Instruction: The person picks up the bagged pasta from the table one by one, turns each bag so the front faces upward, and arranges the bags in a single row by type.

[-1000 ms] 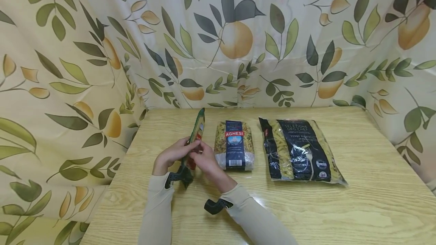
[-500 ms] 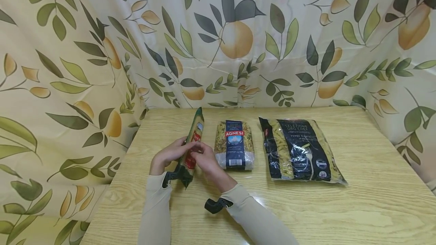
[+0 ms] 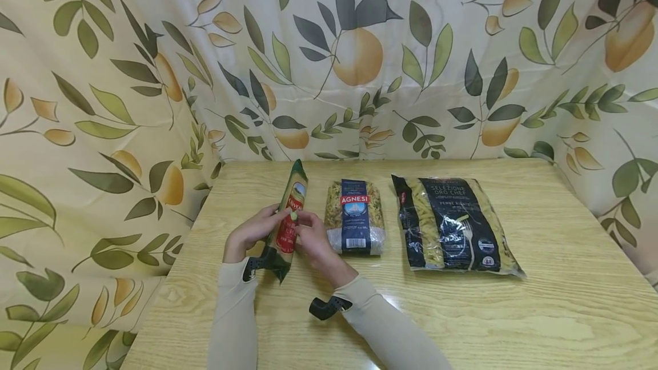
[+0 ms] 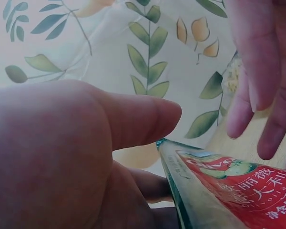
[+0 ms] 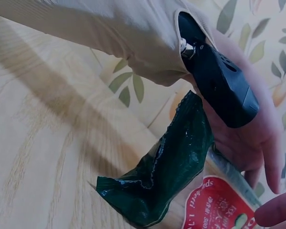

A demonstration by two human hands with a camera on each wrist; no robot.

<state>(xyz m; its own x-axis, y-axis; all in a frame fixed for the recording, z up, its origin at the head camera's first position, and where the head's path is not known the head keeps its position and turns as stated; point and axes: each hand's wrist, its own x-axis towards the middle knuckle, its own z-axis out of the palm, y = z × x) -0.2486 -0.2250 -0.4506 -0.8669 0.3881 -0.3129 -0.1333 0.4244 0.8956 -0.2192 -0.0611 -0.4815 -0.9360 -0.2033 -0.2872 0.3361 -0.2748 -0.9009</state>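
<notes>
A long spaghetti packet with a red label and dark green ends stands tilted on the left of the table. My left hand grips it from the left; its fingers go behind the packet and the thumb lies along the edge in the left wrist view. Beside the packet's right edge is my right hand, its fingers extended and apart from the label in the left wrist view. The right wrist view shows the crimped green end below the right hand.
An Agnesi pasta bag lies flat just right of the right hand. Further right is a bigger black and clear bag of penne. The wooden table ends at a patterned curtain behind and at the left.
The spaghetti packet has turned so its red label faces up more. The right hand's fingers have drawn back from it slightly, while the left hand keeps its hold.
</notes>
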